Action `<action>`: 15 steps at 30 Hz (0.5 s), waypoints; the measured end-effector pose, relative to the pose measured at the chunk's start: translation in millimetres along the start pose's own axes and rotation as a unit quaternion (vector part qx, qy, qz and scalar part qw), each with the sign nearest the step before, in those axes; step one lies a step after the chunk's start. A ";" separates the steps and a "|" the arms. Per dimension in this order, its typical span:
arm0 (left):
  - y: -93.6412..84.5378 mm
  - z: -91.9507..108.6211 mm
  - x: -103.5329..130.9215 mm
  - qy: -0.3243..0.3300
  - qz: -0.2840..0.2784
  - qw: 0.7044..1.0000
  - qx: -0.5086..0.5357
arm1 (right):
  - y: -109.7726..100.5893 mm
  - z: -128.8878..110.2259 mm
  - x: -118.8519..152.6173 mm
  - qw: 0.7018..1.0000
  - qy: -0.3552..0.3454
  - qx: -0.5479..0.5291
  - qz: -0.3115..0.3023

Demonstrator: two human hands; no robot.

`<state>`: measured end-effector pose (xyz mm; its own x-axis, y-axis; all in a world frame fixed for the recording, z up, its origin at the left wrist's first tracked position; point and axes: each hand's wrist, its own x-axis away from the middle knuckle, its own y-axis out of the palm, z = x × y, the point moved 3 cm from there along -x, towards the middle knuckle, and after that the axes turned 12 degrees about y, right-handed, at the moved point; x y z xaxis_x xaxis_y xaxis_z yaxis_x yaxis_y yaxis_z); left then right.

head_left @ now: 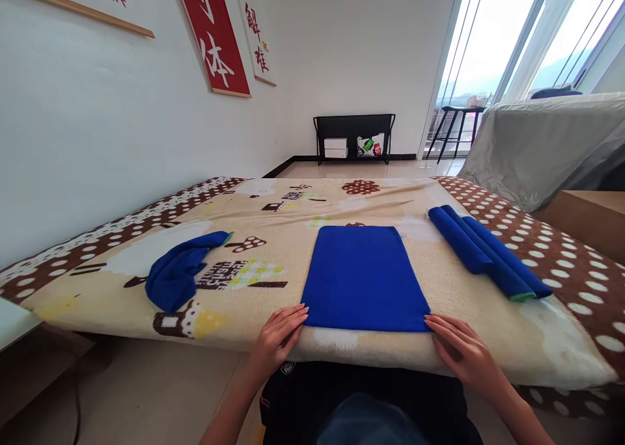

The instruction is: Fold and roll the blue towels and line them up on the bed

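Observation:
A blue towel (364, 279) lies flat and smooth on the patterned blanket (273, 302), right in front of me. My left hand (282, 331) is closed at its near left corner, fingertips pinching the edge. At the near right corner, my right hand (461, 341) does the same with its fingers together. To the left lies a crumpled blue towel (178, 272), bunched in a curve. Over on the right, rolled blue towels (488, 253) rest side by side, with a green edge showing at the near end. Neither hand touches these other towels.
The blanket covers a low bed-like surface with a brown polka-dot border (561, 263). A cardboard box (588, 217) and a sheet-covered piece of furniture (551, 133) stand to the right. A black rack (354, 126) is at the far wall. A white tabletop corner (14, 321) juts in at left.

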<state>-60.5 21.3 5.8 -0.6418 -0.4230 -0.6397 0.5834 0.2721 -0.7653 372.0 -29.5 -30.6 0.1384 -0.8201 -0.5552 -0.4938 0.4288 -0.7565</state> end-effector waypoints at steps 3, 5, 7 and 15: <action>2.4 -1.7 0.9 -0.018 0.042 0.999 0.011 | 3.5 3.6 1.6 1.000 0.012 -0.005 0.027; 4.0 -1.9 3.8 -0.027 0.061 0.998 0.006 | 5.8 5.7 3.3 0.998 0.023 -0.001 0.051; 6.2 -0.7 7.0 -0.033 0.068 0.997 -0.002 | 7.8 5.9 5.3 0.997 0.024 0.005 0.071; 13.5 2.2 12.7 -0.047 0.082 0.995 -0.002 | 9.2 1.0 4.6 0.996 0.040 0.016 0.075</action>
<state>-59.7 17.6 -12.4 -0.4877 -0.4523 -0.7467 0.6750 0.3470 -0.6511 369.0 -29.0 -40.4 -0.0047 -0.7735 -0.6338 -0.4759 0.5591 -0.6789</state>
